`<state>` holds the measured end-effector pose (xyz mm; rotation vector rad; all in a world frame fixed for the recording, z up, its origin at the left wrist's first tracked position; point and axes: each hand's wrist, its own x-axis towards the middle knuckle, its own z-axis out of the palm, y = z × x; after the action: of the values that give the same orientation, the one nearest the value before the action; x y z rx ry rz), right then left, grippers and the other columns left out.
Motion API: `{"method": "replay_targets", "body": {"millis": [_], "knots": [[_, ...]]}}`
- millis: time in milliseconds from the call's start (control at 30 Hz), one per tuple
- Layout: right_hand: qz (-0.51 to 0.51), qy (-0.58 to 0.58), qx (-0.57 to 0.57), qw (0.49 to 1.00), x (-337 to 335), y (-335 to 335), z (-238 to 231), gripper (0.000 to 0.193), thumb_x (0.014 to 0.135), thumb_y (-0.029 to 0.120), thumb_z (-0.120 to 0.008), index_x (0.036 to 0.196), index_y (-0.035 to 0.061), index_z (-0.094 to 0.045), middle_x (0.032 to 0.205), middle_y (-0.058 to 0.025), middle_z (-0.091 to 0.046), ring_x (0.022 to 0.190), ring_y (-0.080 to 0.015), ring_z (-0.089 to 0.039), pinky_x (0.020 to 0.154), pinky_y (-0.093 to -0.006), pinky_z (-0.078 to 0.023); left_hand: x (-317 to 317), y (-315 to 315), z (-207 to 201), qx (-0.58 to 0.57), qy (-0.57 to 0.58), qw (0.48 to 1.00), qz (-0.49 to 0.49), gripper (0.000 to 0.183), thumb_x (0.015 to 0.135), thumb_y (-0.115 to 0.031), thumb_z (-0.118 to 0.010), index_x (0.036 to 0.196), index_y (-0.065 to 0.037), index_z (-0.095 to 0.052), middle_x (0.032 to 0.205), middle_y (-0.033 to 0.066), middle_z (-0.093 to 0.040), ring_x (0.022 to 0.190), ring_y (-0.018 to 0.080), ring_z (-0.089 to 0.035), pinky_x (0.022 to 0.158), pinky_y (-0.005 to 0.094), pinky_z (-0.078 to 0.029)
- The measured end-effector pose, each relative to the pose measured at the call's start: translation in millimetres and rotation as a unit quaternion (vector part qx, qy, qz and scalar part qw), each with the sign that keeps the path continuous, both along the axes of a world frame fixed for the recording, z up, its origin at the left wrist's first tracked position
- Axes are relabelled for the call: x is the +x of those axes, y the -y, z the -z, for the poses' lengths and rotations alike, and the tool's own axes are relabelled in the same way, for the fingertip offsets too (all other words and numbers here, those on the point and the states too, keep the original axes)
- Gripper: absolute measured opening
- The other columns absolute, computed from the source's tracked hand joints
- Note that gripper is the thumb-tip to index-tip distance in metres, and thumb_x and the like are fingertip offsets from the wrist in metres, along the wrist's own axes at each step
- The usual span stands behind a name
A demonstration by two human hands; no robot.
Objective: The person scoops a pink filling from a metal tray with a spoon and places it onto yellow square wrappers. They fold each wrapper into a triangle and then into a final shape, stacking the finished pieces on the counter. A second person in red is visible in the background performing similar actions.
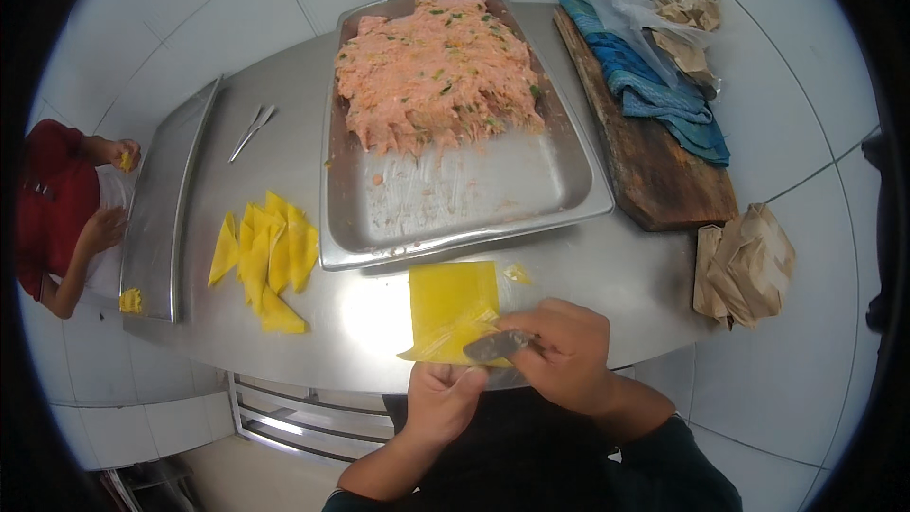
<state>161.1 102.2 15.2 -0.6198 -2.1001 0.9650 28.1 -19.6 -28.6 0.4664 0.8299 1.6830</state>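
Note:
A square stack of yellow dough wrappers (453,296) lies at the table's near edge, its front corner and edge overhanging toward me. My left hand (445,400) is closed on that near edge, thumb on top and fingers partly hidden below. My right hand (567,346) grips a metal spoon (497,347), whose bowl is low over the wrapper's near right part; its handle is hidden in my fist. Some whitish smears show on the wrapper. Beyond it, a deep steel pan (464,245) holds pink minced filling (431,76) with green flecks, heaped at the far end.
Left of the pan lie folded yellow pieces (270,251) and metal tongs (251,133). A flat steel tray (156,209) stands at the left edge, where a co-worker in red (62,199) works. Rightward are a wooden board (654,156), blue cloth (654,81) and brown paper bag (749,270).

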Motion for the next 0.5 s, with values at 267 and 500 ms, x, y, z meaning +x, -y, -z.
{"method": "replay_targets", "body": {"millis": [267,500], "knots": [[0.018,-0.055,-0.245,0.968,-9,2,-8,0.021,0.086,0.013,-0.082,0.099,-0.0015,-0.075,0.069,-0.0069,-0.063,0.056,-0.0103,-0.055,0.051,-0.0295,-0.042,5,3,0,-0.009,-0.02,0.999,-0.044,0.042,0.098,-0.002,-0.065,0.137,0.002,-0.051,0.133,0.0121,-0.06,0.121,0.0191,-0.058,0.105,0.0337,-0.044],[-0.042,0.003,-0.171,0.984,9,-11,-15,0.02,0.086,0.014,-0.081,0.094,-0.0035,-0.075,0.063,-0.0054,-0.058,0.053,-0.0111,-0.05,0.049,-0.0286,-0.036,-17,7,-12,-0.013,-0.18,0.984,0.011,0.054,0.087,-0.009,-0.081,0.132,0.001,-0.054,0.124,0.0111,-0.066,0.115,0.0177,-0.062,0.1,0.0317,-0.048]]}}
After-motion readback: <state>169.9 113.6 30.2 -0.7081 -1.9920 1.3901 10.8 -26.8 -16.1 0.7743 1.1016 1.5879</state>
